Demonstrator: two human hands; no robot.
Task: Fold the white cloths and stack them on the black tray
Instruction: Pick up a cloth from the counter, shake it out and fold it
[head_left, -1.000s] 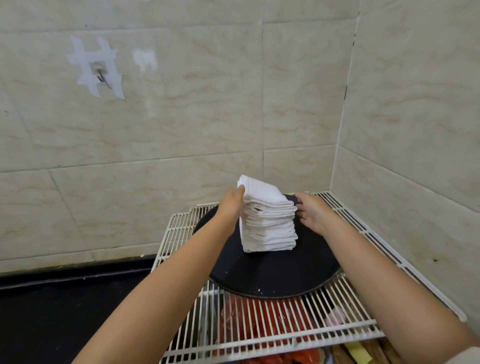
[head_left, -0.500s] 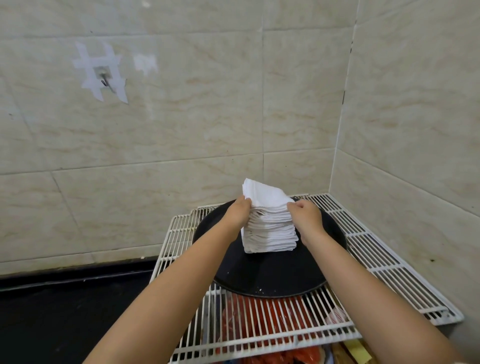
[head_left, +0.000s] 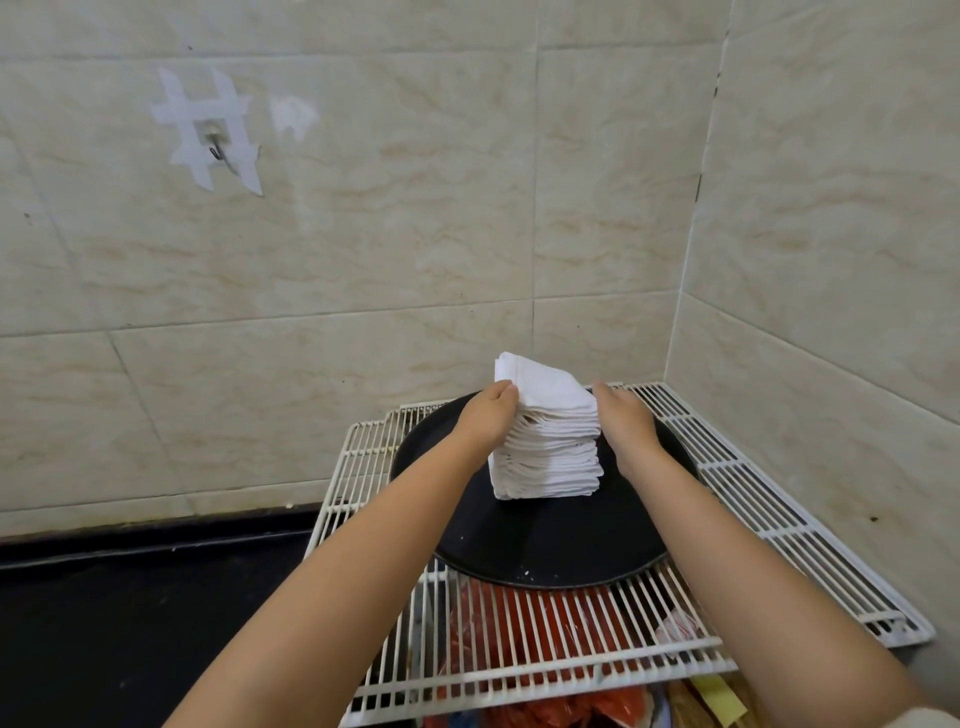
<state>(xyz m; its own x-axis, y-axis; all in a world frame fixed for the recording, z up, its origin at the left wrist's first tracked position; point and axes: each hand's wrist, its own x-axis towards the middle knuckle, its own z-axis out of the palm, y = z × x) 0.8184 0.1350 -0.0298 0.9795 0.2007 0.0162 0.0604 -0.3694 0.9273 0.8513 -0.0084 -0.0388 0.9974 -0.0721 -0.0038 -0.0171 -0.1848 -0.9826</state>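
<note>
From the head cam, the stack of folded white cloths (head_left: 545, 447) is sitting on the round black tray (head_left: 545, 551), which is resting on a white wire rack (head_left: 779, 545) pushed into the tiled corner. Both hands are working the pile – the left hand (head_left: 485, 418) is curling its fingers into a grip on the left side near the top, and the right hand (head_left: 623, 423) is gripping the right side the same way. Red packaging (head_left: 519, 623) is showing through under the rack, and a taped-up hook (head_left: 213, 140) is hanging on the wall.
</note>
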